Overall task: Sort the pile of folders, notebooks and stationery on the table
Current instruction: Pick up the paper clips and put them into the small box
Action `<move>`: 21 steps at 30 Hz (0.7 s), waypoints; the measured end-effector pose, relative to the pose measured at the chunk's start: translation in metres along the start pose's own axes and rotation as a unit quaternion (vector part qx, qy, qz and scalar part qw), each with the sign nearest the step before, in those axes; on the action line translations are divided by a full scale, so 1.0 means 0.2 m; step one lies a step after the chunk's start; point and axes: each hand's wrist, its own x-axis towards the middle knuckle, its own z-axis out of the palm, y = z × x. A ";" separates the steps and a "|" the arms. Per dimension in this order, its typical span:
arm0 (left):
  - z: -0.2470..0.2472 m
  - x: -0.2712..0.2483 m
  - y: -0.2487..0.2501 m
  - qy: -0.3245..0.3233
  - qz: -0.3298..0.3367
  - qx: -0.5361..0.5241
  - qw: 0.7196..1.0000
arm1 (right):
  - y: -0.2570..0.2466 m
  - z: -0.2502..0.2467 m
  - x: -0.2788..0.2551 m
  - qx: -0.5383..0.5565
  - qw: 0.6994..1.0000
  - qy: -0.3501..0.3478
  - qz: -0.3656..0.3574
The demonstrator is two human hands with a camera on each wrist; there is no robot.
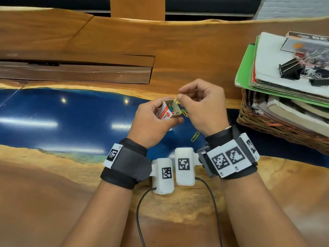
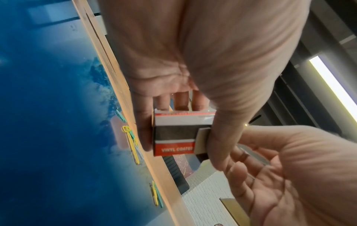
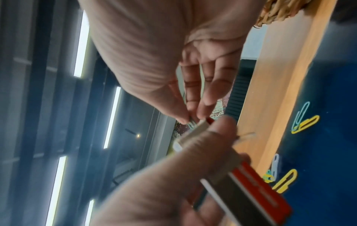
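Note:
My left hand (image 1: 170,122) grips a small red-and-white paper clip box (image 1: 167,111) a little above the blue resin table (image 1: 71,118). Its tray is slid open and coloured clips show inside. My right hand (image 1: 180,95) is at the tray's open end, its thumb and fingertips pinching a thin paper clip (image 3: 191,122). In the left wrist view the box (image 2: 173,134) sits between thumb and fingers. Loose clips lie on the resin below: a yellow one (image 1: 195,136), another (image 1: 184,112) and more (image 3: 305,123).
A wicker basket (image 1: 267,127) at the right holds notebooks. Green and white folders (image 1: 245,68) are stacked on top, with black binder clips (image 1: 290,68) and a clear plastic box (image 1: 306,41) lying on them. A recessed wooden panel (image 1: 76,70) lies far left.

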 end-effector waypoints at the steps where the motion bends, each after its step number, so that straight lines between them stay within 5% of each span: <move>1: 0.00 0.00 0.00 -0.005 0.006 0.003 1.000 | 0.01 0.01 0.00 -0.011 1.000 0.005 -0.003; 7: -0.01 -0.01 0.02 -0.023 0.020 0.007 1.000 | 0.04 0.04 -0.02 -0.095 0.994 0.035 -0.040; 13: -0.02 -0.01 0.02 -0.025 0.024 0.011 0.999 | 0.06 0.03 -0.02 -0.131 0.991 -0.028 -0.028; 16: -0.02 0.01 -0.01 -0.001 0.006 0.011 1.000 | 0.10 -0.01 0.03 -0.076 0.996 0.039 -0.020; 19: -0.03 0.02 -0.02 0.013 -0.010 0.005 1.000 | 0.18 -0.05 0.05 -0.097 0.991 0.083 0.029; 21: -0.03 0.02 -0.03 0.015 -0.014 0.003 1.000 | 0.24 -0.05 0.06 -0.141 0.984 0.052 0.092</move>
